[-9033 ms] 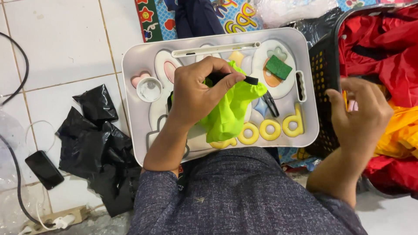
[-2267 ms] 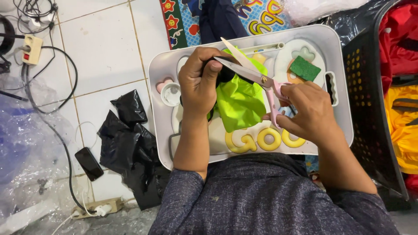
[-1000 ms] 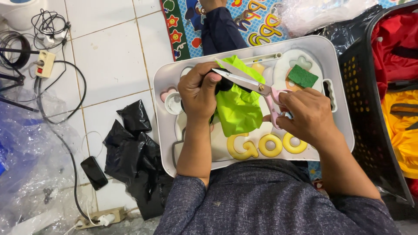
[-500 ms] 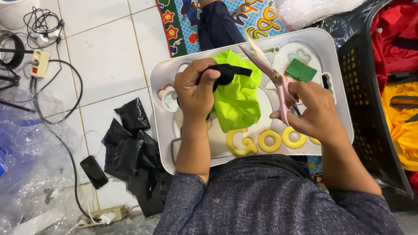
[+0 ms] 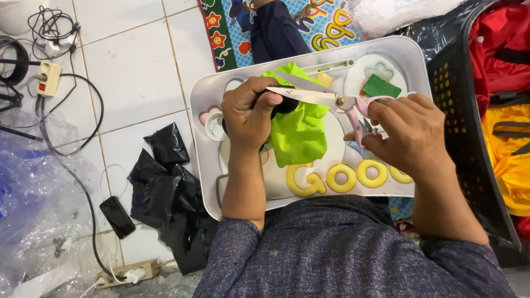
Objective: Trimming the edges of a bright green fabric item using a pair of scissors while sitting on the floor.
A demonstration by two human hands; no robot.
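Fingers of the left hand clench the lime-green cloth and a black piece over the white tray, while the right hand, gripping pink-handled scissors, has swung their parted blades from upright to level across the cloth.

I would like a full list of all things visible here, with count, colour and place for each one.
tray: one, white, on the lap
cloth: one, lime green, over the tray, held
scissors: one pair, pink handles, blades across the cloth
sponge: one, green, tray's far right
yellow shapes: four showing, tray's near edge
basket: one, black, right, holding red and yellow fabric
black bags: a few, floor, left
phone: one, black, floor
cables: several, floor, far left
left hand: grips the cloth
right hand: holds the scissors
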